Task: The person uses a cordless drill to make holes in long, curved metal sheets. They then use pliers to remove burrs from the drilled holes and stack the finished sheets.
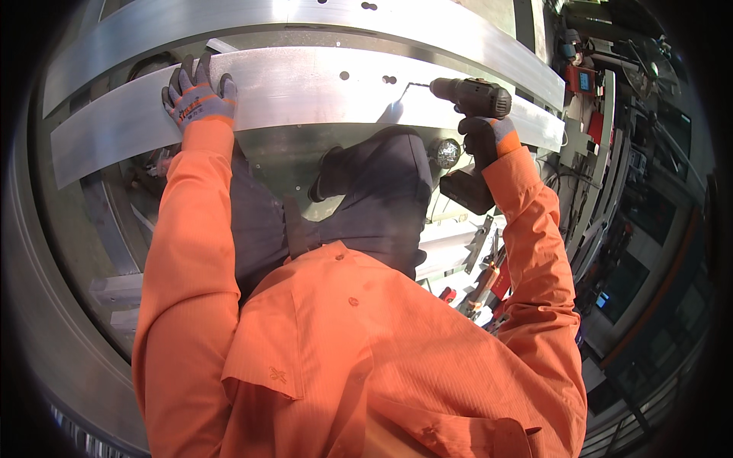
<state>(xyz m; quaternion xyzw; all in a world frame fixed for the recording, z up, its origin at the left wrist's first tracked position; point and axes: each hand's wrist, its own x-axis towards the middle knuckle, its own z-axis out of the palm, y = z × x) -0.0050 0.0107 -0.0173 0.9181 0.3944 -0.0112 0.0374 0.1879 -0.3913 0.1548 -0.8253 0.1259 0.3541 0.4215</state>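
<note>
A long flat silver metal bar point(298, 88) lies crosswise in front of me. It has a single round hole and a pair of joined holes right of its middle. My left hand point(200, 95), in a grey and orange work glove, rests on the bar's left part with its fingers spread over the far edge. Wrapped round the handle of a dark cordless drill point(477, 97) is my gloved right hand point(489, 137). The drill points left, its thin bit over the bar just right of the joined holes. Whether the bit touches the metal, I cannot tell.
Beyond the bar runs a second metal bar point(229, 23), roughly parallel. Metal profiles point(114, 221) stand at the left. A red device with a small screen point(582, 81) sits far right, among cables. Several hand tools point(487, 281) lie beside my right arm.
</note>
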